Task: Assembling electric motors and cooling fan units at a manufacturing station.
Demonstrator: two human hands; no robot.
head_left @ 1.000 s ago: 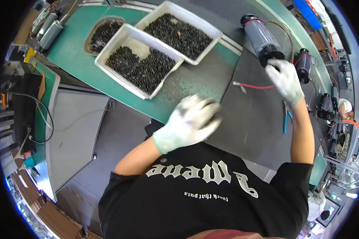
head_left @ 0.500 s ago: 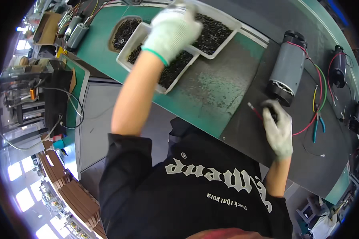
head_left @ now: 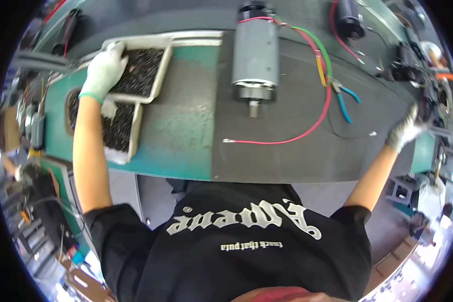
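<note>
1. Black cotton T-shirt (head_left: 226,251) with pale lettering, nearest the camera; both bare forearms reach out from it to the left and right.
2. Dark grey bench mat (head_left: 307,146), right half of the table; a red lead (head_left: 282,141) lies loose on it, bare end pointing left.
3. Right hand (head_left: 405,132), gloved, at the far right edge of the mat among dark fixtures; whether it grips anything cannot be told.
4. Teal bench surface (head_left: 181,131), left half, carrying two white trays.
5. Near tray (head_left: 120,128), holding small dark parts.
6. Far tray (head_left: 141,70), same contents. Left hand (head_left: 103,70), in a white glove, is spread, palm down, over its left rim and the parts; a closed grasp cannot be confirmed. Judged advice: pinch only a few parts and lift clear of the rim to avoid spills.
7. Grey cylindrical motor (head_left: 255,53), shaft pointing near, beyond the red lead.
8. Blue-handled pliers (head_left: 343,98), right of the motor, beside green and red wires.
</note>
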